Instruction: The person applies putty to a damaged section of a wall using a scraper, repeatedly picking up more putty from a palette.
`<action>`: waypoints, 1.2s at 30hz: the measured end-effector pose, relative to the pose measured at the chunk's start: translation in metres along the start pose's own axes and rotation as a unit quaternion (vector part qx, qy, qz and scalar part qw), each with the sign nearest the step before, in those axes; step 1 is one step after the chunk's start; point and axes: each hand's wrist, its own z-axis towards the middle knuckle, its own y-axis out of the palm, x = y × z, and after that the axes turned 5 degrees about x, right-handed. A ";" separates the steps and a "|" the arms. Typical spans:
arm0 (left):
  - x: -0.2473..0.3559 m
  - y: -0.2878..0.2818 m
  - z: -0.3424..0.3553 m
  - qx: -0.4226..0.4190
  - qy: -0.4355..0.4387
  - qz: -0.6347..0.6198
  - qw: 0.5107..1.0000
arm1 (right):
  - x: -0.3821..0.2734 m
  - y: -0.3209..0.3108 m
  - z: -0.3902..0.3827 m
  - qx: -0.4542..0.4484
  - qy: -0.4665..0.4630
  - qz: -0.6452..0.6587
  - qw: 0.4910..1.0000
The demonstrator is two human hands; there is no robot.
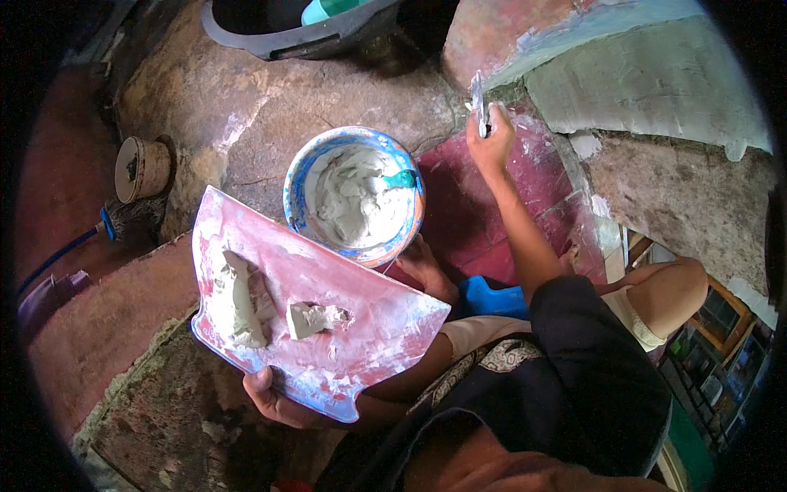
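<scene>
My left hand [283, 403] grips the lower edge of a curved pinkish board [328, 275] smeared white, its fingers partly hidden beneath. On the board lie a long lump of off-white putty [238, 303] and a smaller lump [310, 321]. My right hand [492, 138] is stretched forward and closed on a putty-smeared scraper [479, 90], whose blade points toward the lower edge of the wall. Past the board's upper edge stands a blue-stained bucket [293, 190] holding thick white paste [357, 201]. A green piece [402, 179], perhaps a tool's handle, rests against its inner side.
Grey coating [648, 78] covers part of the wall at the right, above a rough bare band [680, 184]. A black tub [279, 45] stands at the far side. A small pail [141, 170] and a blue-handled brush [106, 223] are at the left. Red tiles [459, 189] lie beyond my foot.
</scene>
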 end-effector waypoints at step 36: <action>-0.008 0.070 -0.015 -0.360 -0.292 -0.326 0.824 | -0.214 -0.147 0.066 -0.493 0.237 0.526 0.651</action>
